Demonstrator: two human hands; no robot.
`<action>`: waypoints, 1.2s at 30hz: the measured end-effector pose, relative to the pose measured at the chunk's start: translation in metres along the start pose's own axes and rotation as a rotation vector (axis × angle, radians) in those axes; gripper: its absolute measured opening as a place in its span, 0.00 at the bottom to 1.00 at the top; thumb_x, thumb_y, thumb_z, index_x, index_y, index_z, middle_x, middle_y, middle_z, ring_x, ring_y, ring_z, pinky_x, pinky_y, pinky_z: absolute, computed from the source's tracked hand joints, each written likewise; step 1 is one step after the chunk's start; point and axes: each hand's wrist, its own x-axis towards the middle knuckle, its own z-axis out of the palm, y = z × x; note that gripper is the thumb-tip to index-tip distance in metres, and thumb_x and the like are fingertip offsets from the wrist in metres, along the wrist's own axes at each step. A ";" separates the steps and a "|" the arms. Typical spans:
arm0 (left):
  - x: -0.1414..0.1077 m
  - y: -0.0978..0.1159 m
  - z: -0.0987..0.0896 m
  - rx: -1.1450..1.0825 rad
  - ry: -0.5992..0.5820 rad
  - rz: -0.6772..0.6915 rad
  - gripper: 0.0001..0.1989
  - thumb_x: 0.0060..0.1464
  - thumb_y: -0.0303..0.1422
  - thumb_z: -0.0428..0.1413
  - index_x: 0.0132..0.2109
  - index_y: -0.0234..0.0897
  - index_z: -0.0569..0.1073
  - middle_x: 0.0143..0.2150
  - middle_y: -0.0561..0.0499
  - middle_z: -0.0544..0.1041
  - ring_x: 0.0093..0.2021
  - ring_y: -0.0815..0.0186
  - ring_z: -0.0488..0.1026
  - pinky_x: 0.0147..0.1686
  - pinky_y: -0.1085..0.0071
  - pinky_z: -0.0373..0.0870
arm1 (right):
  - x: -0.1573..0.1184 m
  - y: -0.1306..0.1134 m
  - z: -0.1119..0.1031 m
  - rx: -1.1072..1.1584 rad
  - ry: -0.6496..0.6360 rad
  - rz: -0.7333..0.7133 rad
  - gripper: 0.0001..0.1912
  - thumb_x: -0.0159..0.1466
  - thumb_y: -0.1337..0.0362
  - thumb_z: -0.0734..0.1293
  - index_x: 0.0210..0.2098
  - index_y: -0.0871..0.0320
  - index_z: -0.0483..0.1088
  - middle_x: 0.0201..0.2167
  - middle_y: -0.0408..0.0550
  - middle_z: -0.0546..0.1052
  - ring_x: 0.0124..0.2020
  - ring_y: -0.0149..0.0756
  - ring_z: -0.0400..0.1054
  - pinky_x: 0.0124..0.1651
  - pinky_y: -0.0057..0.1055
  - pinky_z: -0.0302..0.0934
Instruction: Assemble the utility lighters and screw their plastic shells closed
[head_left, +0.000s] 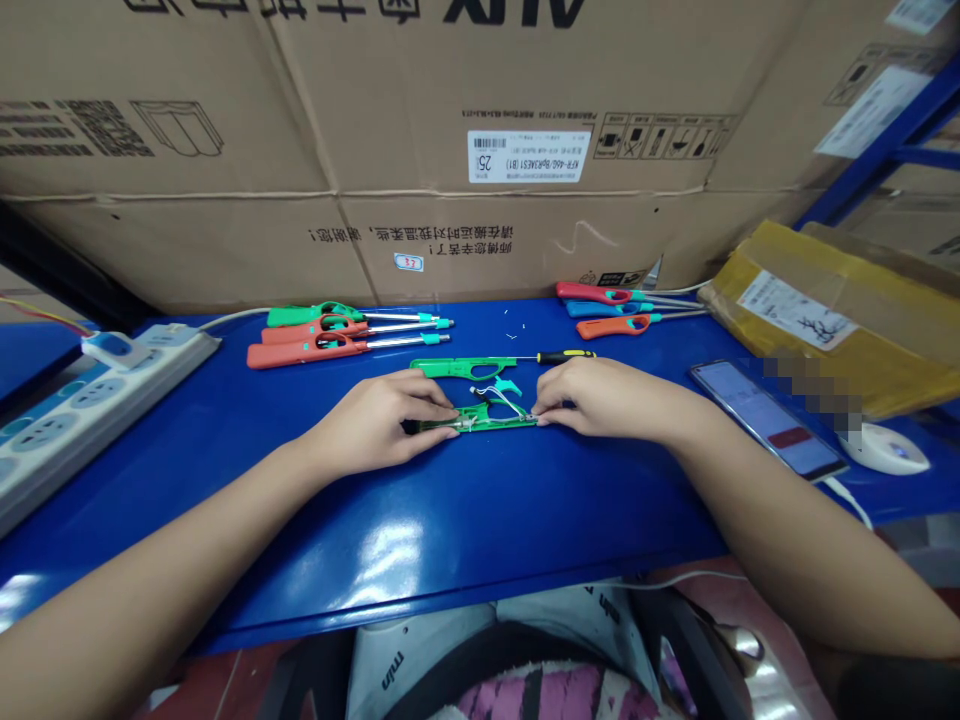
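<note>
Green lighter half-shell [472,411], held at both ends.
My left fingers [433,410] pinch one end, right fingers [552,393] the other; black-and-yellow screwdriver [568,356] just beyond.

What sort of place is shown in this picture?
Probably a glossy blue workbench in a storage area: a large brown cardboard box stands behind an opened green plastic lighter and a black-and-yellow screwdriver.

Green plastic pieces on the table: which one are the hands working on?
The nearer piece, with the left hand at one end and the right hand at the other; the farther piece lies beyond it, by the screwdriver.
</note>
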 end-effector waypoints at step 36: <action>0.000 0.011 0.011 -0.033 0.031 0.054 0.09 0.64 0.35 0.60 0.47 0.38 0.82 0.42 0.49 0.82 0.43 0.62 0.79 0.45 0.65 0.76 | 0.022 -0.008 0.022 0.485 0.247 0.203 0.03 0.59 0.69 0.70 0.30 0.59 0.71 0.25 0.42 0.72 0.27 0.29 0.63 0.32 0.27 0.57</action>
